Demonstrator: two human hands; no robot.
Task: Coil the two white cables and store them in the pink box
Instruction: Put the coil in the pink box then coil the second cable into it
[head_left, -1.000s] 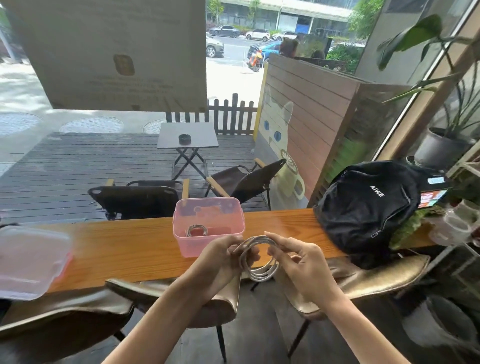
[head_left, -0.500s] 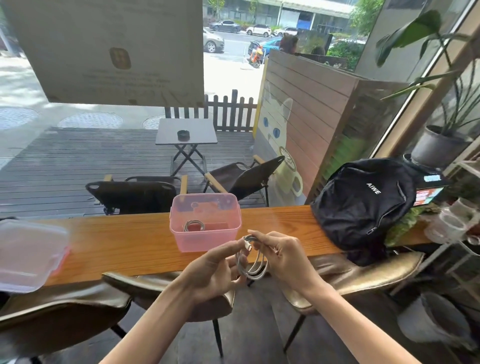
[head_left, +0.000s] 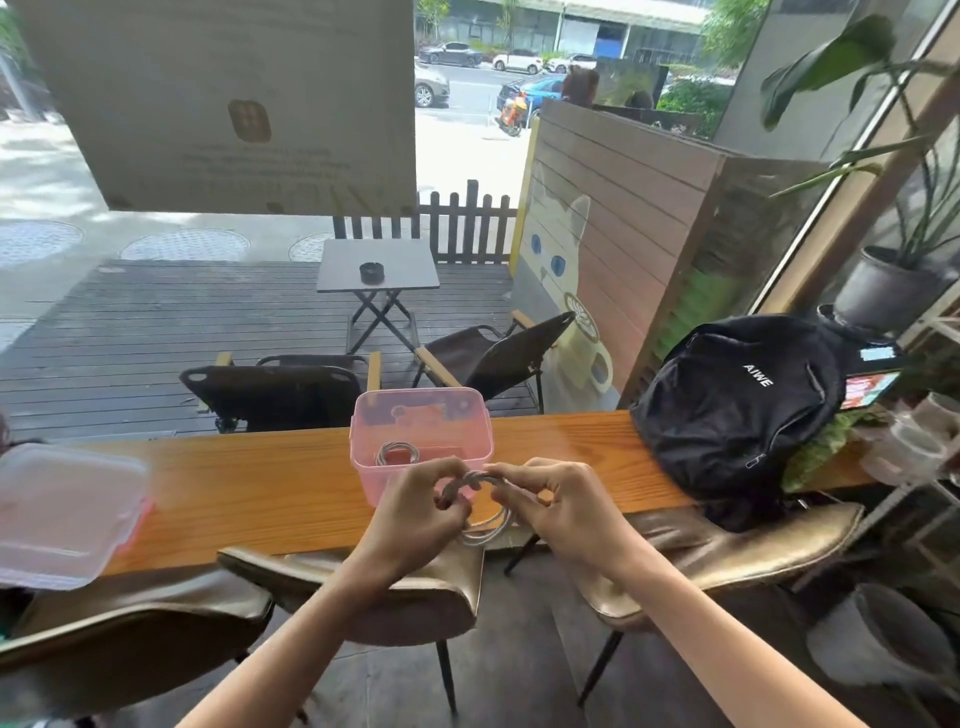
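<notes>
A translucent pink box (head_left: 421, 415) stands open on the wooden counter (head_left: 260, 493), with one coiled white cable (head_left: 397, 452) lying inside it. Just in front of the box, over the counter's near edge, both hands hold the second white cable (head_left: 483, 519) wound into a small coil. My left hand (head_left: 415, 514) pinches the coil's left side. My right hand (head_left: 561, 509) grips its right side, fingers curled around the strands. Part of the coil is hidden behind the fingers.
The box's clear lid (head_left: 62, 514) lies at the counter's left end. A black backpack (head_left: 737, 400) sits on the counter to the right, beside potted plants (head_left: 893, 280). Gold-coloured chairs (head_left: 374, 597) are tucked under the counter's near edge.
The hands have drawn closer together and the coil has tightened into a smaller loop, shifting slightly up toward the box's front wall.
</notes>
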